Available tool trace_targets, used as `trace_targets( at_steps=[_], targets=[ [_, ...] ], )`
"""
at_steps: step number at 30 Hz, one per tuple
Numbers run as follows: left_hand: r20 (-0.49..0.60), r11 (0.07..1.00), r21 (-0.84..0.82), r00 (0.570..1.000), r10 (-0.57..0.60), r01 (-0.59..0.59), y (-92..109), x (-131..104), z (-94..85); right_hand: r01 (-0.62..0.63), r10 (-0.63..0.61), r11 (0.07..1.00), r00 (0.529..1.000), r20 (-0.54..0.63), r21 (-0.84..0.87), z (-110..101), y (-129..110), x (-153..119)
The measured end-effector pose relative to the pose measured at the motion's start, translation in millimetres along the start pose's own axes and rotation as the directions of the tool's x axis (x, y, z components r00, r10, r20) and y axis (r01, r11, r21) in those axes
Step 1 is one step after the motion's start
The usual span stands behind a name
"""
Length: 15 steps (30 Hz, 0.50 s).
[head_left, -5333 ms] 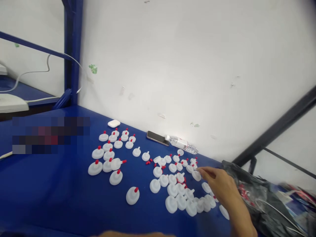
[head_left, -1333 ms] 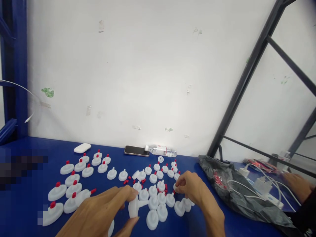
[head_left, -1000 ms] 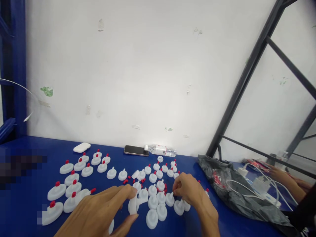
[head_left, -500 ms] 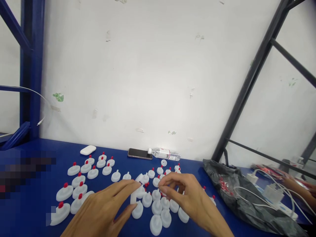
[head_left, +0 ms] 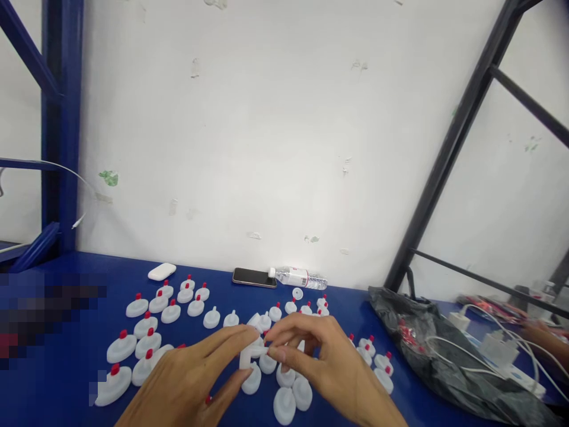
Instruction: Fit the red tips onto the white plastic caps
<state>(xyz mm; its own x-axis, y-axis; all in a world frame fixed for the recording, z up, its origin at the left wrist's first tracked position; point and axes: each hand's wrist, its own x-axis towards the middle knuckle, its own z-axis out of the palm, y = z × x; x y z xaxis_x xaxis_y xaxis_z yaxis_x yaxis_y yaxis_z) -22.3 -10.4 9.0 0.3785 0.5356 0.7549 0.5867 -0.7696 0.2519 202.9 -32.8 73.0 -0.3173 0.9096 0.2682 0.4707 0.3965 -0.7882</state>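
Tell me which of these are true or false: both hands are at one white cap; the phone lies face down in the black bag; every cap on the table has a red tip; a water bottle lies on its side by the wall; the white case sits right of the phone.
1. Both the left hand and the right hand are at one white cap. True.
2. The phone lies in the black bag. False: it lies on the blue table by the wall, apart from the bag.
3. Every cap has a red tip. False: several, like the plain cap, have none.
4. A water bottle lies on its side by the wall. True.
5. The white case sits right of the phone. False: it is to its left.
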Motion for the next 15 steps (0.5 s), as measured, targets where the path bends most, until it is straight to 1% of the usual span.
trace_targets(
  at_steps=[4,8,10,12,14,15],
  targets=[
    [-0.087,0.987,-0.159,0.996,0.0,-0.014,4.9,4.9,-5.3,0.002,-0.007,0.989,0.999,0.032,0.147,-3.1,-1.7,-1.1],
    [-0.103,0.964,-0.265,0.994,-0.025,-0.003,8.6,5.4,-8.0,-0.006,-0.022,0.956,0.995,0.093,0.293,-2.9,-8.0,-5.5],
    [-0.116,0.963,-0.269,0.992,-0.046,0.013,10.7,4.0,-8.1,-0.005,-0.026,0.943,0.996,0.089,0.332,-0.8,-10.7,-7.8],
    [-0.141,0.97,-0.231,0.984,-0.108,0.073,14.2,2.5,-8.6,-0.018,-0.015,0.934,0.996,0.087,0.356,1.9,-13.2,-10.2],
    [-0.167,0.971,-0.186,0.969,-0.182,0.15,18.6,1.1,-9.9,-0.066,0.028,0.93,0.994,0.107,0.362,4.6,-16.5,-12.5],
    [-0.166,0.97,-0.168,0.965,-0.201,0.173,20.5,0.3,-10.7,-0.092,0.048,0.924,0.991,0.124,0.371,5.9,-18.6,-13.5]
  ],
)
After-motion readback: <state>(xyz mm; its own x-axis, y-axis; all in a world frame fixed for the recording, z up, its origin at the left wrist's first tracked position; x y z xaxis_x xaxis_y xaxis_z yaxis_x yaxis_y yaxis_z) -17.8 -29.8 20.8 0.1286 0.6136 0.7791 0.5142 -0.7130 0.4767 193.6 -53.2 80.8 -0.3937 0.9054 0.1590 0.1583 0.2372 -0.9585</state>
